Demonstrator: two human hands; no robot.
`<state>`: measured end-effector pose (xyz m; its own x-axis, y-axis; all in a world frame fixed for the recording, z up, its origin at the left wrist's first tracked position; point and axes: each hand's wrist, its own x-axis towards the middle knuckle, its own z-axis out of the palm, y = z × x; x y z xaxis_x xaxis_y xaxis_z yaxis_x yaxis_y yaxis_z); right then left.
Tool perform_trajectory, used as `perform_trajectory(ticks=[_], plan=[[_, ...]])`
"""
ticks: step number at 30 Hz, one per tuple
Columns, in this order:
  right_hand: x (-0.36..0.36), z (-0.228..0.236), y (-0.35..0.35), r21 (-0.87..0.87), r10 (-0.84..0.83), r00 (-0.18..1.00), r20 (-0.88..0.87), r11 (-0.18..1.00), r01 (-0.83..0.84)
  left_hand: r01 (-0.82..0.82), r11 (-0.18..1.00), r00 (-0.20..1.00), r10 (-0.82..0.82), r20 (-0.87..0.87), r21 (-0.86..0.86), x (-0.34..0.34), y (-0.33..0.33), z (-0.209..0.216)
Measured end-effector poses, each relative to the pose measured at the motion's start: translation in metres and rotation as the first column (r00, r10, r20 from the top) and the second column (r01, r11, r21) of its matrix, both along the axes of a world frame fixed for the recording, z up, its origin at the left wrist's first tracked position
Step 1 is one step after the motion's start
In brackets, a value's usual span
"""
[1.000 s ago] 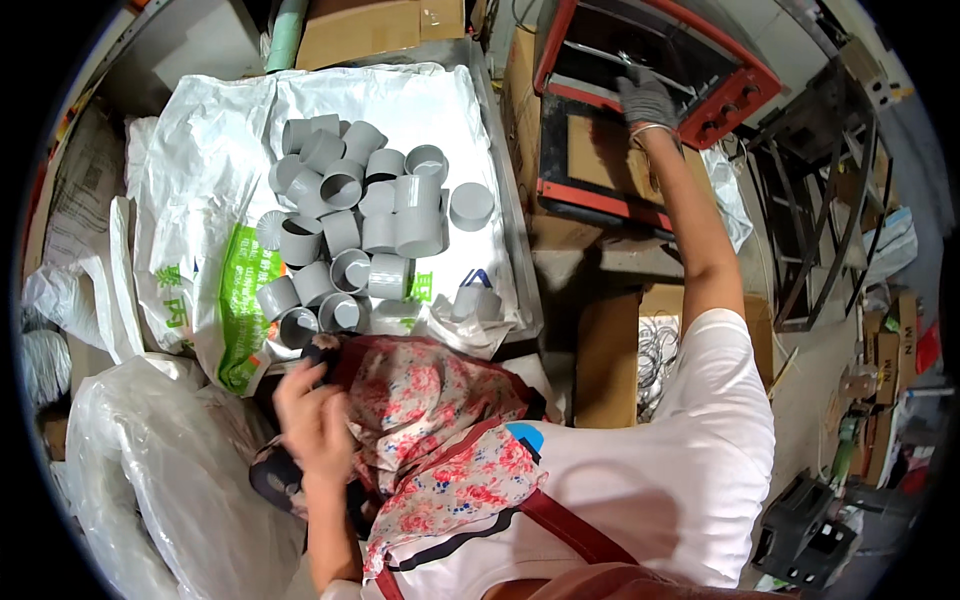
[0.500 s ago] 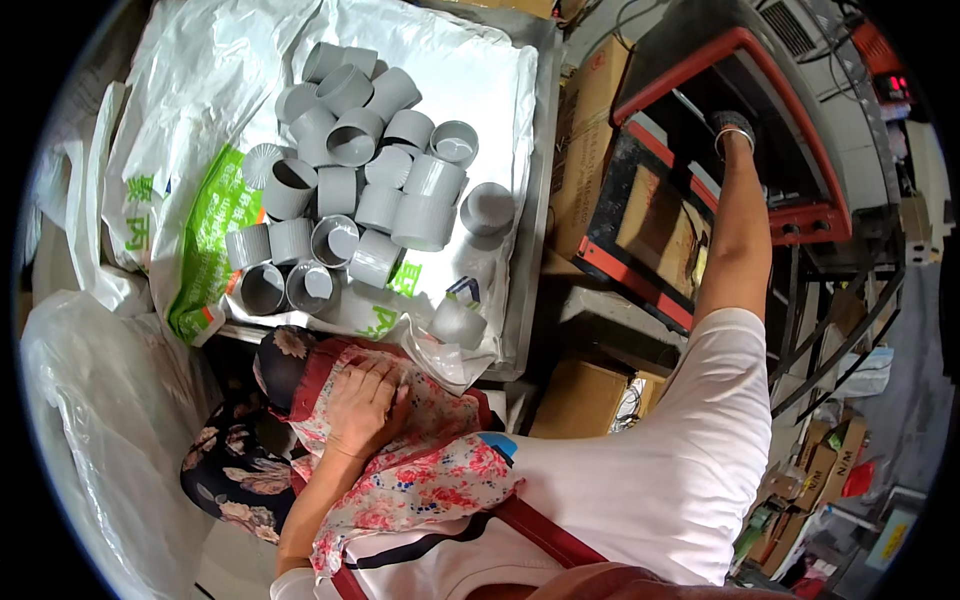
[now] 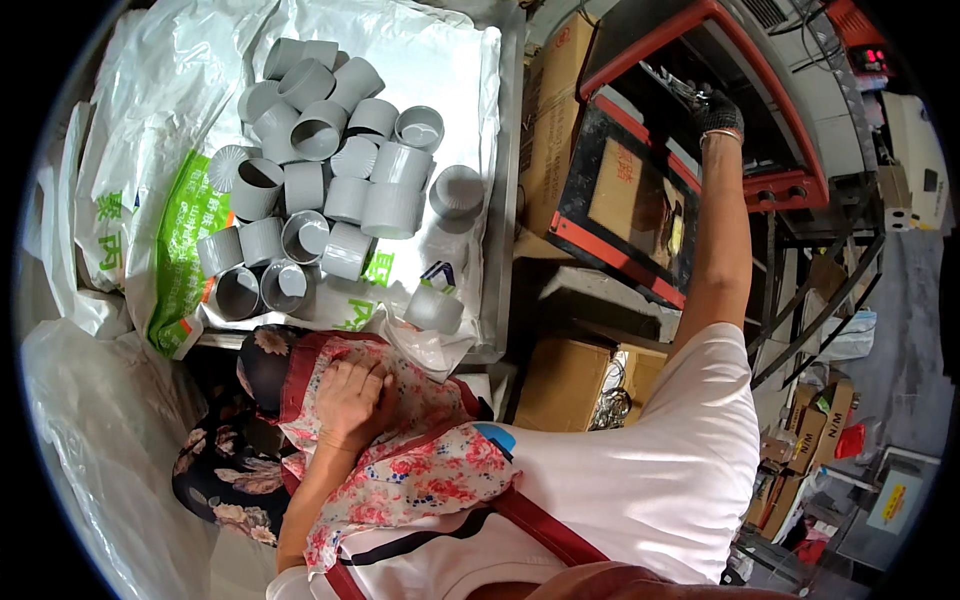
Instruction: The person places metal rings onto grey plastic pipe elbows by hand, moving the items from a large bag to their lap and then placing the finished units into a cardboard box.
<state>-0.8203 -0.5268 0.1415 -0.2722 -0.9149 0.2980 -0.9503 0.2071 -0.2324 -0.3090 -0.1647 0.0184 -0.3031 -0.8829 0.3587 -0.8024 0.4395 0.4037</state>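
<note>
My right hand, in a dark glove, is inside the red-framed oven, above its lowered door. Its fingers are closed around small shiny metal pieces, whose exact kind I cannot make out. On my lap, my bare left hand lies on the floral apron, fingers loosely bent and holding nothing. Beyond it, several grey plastic cylindrical caps are heaped on a white plastic sheet; some show their hollow insides, others their ribbed sides.
A metal tray edge borders the sheet on the right. Between tray and oven stands a tall cardboard box. An open carton sits below the oven door. Clear plastic bagging lies at left; a black metal frame stands at right.
The view has shifted, moving the caps and oven left in the picture. Shiny metal pieces now show at my right hand's fingers inside the oven. My left hand stays on the apron.
</note>
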Motion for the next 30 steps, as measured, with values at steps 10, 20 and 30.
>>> perform_trajectory(ticks=[10,20,30], plan=[[-0.063,-0.034,-0.035,0.254,-0.098,0.871,-0.481,0.935,0.246,-0.017,1.0,1.0,0.017,0.002,0.009,0.004,0.006,0.0],[0.012,-0.005,0.001,-0.11,-0.164,0.928,-0.335,0.985,0.134,-0.019,0.999,0.999,0.017,-0.049,-0.043,0.004,0.006,-0.006],[0.018,-0.004,-0.029,0.161,-0.045,0.9,-0.433,0.979,0.127,-0.04,0.999,0.998,0.038,-0.046,-0.035,0.009,0.009,-0.008]])
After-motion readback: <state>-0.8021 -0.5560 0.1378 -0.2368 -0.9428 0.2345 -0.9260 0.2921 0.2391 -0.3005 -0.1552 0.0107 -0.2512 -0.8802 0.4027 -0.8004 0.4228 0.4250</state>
